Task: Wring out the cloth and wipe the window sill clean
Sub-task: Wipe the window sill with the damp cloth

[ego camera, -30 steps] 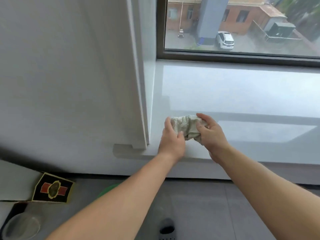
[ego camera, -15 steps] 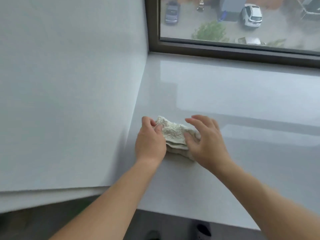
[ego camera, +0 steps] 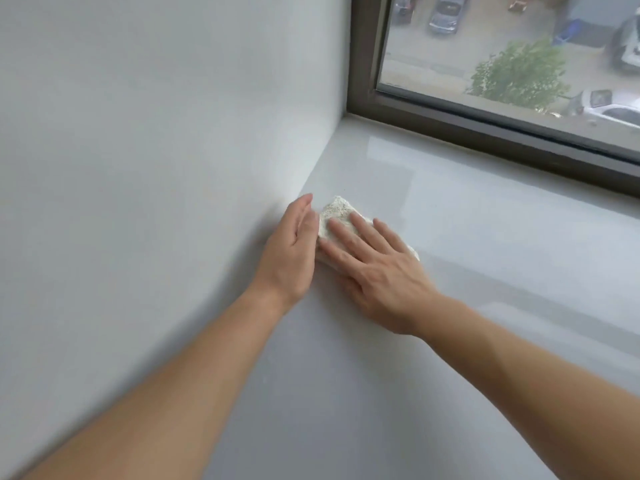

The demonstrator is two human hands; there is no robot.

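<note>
A folded off-white cloth (ego camera: 336,212) lies flat on the glossy white window sill (ego camera: 467,244), close to the left side wall. My right hand (ego camera: 377,268) presses down on it with straight, spread fingers and hides most of it. My left hand (ego camera: 292,251) stands on its edge between the cloth and the wall, fingers straight, touching the cloth's left side.
The white side wall (ego camera: 156,150) meets the sill on the left. A dark window frame (ego camera: 485,129) runs along the back of the sill, with glass above it showing parked cars and a tree outside.
The cloth has gone from being held bunched in both hands to lying flat on the sill near the wall. Both hands have straightened out, and the view has moved closer over the sill.
</note>
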